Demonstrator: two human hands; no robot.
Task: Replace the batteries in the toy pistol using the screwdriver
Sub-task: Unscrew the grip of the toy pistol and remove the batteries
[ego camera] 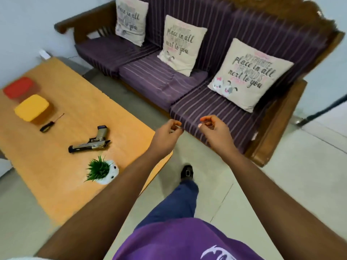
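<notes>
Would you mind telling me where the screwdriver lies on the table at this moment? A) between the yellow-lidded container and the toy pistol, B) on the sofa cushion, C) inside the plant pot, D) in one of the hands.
A: the screwdriver lies flat on the table, just beside the yellow-lidded container and up-left of the toy pistol, touched by neither hand.

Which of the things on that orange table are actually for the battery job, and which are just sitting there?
For the job:
toy pistol, lying on its side
screwdriver, lying beside the yellow box

Just lying about:
yellow box
red box
small potted plant

No batteries show; neither box's contents can be seen.
</notes>
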